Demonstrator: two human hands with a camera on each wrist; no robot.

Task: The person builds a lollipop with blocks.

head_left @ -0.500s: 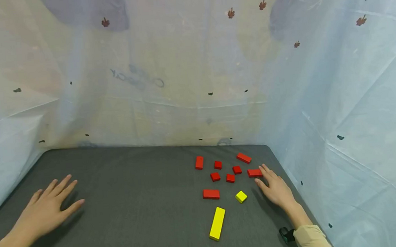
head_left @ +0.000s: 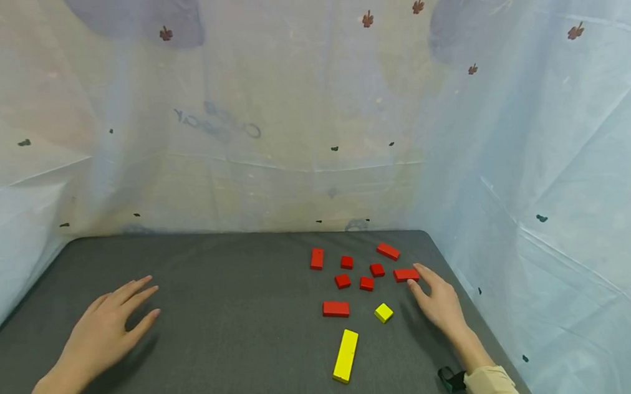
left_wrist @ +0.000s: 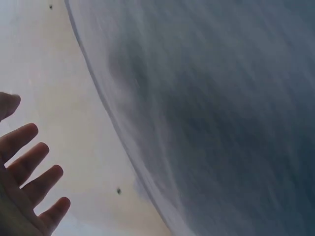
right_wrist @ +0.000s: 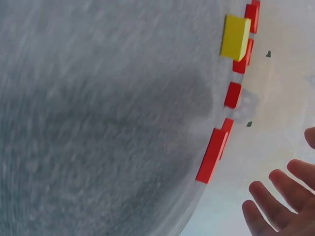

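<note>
My left hand (head_left: 99,338) hovers over the left part of the dark table, fingers extended and holding nothing. In the left wrist view its fingers (left_wrist: 37,184) are spread apart. On the right, my right hand (head_left: 443,305) hangs beside a long red block (head_left: 405,275), with the index fingertip overlapping the block's right end in the head view. The right wrist view shows the fingers (right_wrist: 270,204) spaced out, with a gap between them and that red block (right_wrist: 210,156). A yellow cube (head_left: 384,313) lies left of the right hand, and a long yellow block (head_left: 345,356) lies nearer the front.
Small red cubes (head_left: 366,284) and more long red blocks (head_left: 336,309) are scattered across the right half of the grey tabletop (head_left: 220,330). A pale printed sheet (head_left: 265,132) hangs behind the table and along its sides.
My left hand has moved rightward over the table, its fingers closer together. The right hand has shifted slightly left, toward the long red block. The blocks have stayed in place.
</note>
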